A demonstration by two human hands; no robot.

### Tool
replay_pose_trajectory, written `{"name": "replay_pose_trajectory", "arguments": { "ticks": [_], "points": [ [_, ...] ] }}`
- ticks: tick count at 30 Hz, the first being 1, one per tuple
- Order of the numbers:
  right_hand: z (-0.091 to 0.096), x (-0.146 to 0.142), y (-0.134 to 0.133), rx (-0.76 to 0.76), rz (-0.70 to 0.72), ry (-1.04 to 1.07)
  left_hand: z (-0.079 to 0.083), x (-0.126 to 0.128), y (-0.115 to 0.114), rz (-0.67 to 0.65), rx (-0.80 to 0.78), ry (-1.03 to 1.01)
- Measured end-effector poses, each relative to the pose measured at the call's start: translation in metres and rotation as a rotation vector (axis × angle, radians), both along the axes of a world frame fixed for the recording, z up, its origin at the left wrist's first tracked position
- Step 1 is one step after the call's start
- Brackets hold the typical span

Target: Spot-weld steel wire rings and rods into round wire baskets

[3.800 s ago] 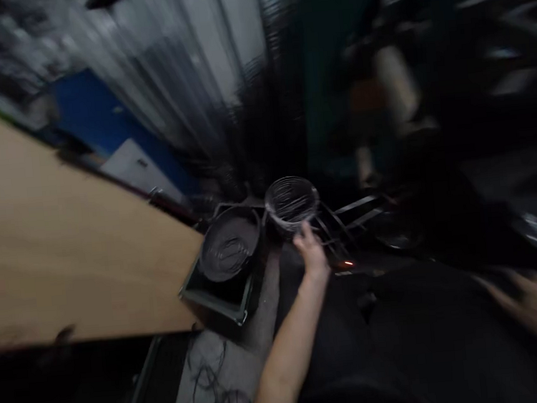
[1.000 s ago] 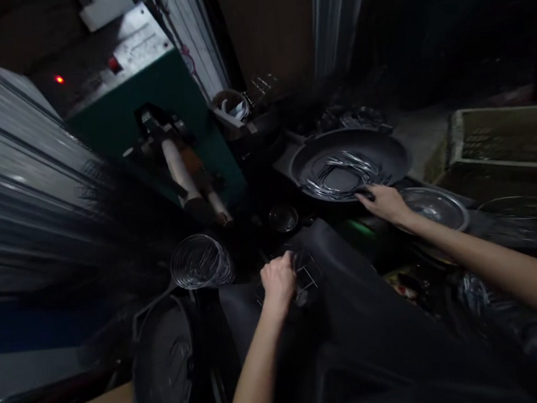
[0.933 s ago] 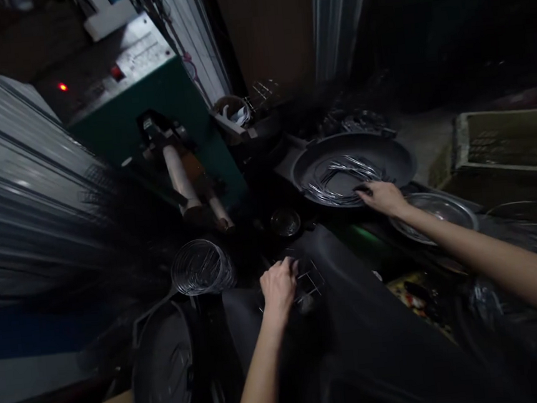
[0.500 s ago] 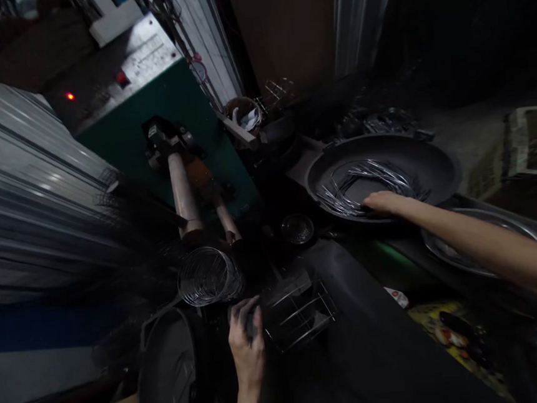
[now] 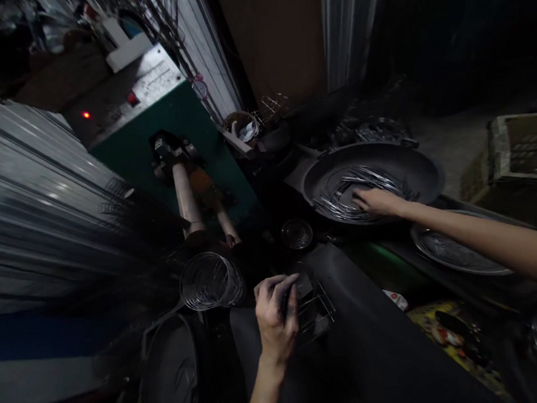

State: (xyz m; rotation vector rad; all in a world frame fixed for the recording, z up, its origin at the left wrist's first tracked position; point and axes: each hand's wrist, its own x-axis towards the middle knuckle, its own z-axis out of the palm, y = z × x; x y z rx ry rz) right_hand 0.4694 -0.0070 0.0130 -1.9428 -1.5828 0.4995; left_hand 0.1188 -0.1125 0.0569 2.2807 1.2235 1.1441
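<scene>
The right hand point(image 5: 376, 201) is resting bunched among thin, shiny metal wires point(image 5: 376, 176) lying inside a round, dark grey pan point(image 5: 419, 176); I can't tell whether it's gripping any. The left hand point(image 5: 277, 313) is hovering half-curled just beside a silvery wire rack point(image 5: 318, 313), its hold unclear. A green metal machine point(image 5: 219, 146) is showing unreadable print.

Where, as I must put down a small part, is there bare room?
Inside the large pan, between the wire pieces and its far right rim; in the lower-left pan, above its thin pieces. It is crowded around the left hand, with the wire frame, wire rings and small dish close by. The right hand is over the large pan's near side.
</scene>
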Motion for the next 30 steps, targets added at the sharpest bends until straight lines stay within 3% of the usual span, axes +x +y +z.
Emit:
{"name": "replay_pose_trajectory", "arguments": {
  "ticks": [4,7,9,10,12,15,19,22,24,27,30],
  "points": [
    [0.063,-0.038,-0.005,0.084,-0.038,0.311,0.014,0.048,0.015,-0.142,-0.250,-0.116],
    [0.111,-0.082,-0.017,0.116,0.008,0.790,0.020,0.085,0.025,-0.291,-0.397,-0.218],
    [0.128,-0.108,-0.026,0.091,0.019,1.149,0.022,0.096,0.028,-0.359,-0.545,-0.341],
    [0.129,-0.119,-0.030,0.058,0.024,1.224,0.023,0.097,0.030,-0.364,-0.614,-0.431],
    [0.117,-0.136,-0.042,-0.033,0.051,1.132,0.025,0.089,0.033,-0.317,-0.729,-0.666],
    [0.074,-0.153,-0.068,-0.177,0.183,0.833,0.028,0.072,0.047,-0.196,-0.884,-1.008],
    [0.020,-0.173,-0.099,-0.172,0.462,0.613,0.024,0.049,0.071,-0.115,-1.013,-1.125],
    [0.008,-0.190,-0.097,-0.111,0.459,0.591,0.012,0.016,0.065,-0.106,-0.953,-0.930],
    [0.008,-0.202,-0.085,-0.154,0.436,0.637,-0.002,-0.014,0.041,-0.086,-0.800,-0.686],
    [0.011,-0.219,-0.066,-0.328,0.407,0.754,-0.038,-0.051,-0.011,-0.058,-0.602,-0.209],
    [0.011,-0.233,-0.053,-0.429,0.310,0.808,-0.081,-0.057,-0.046,0.129,-0.433,0.046]
  ]
}}
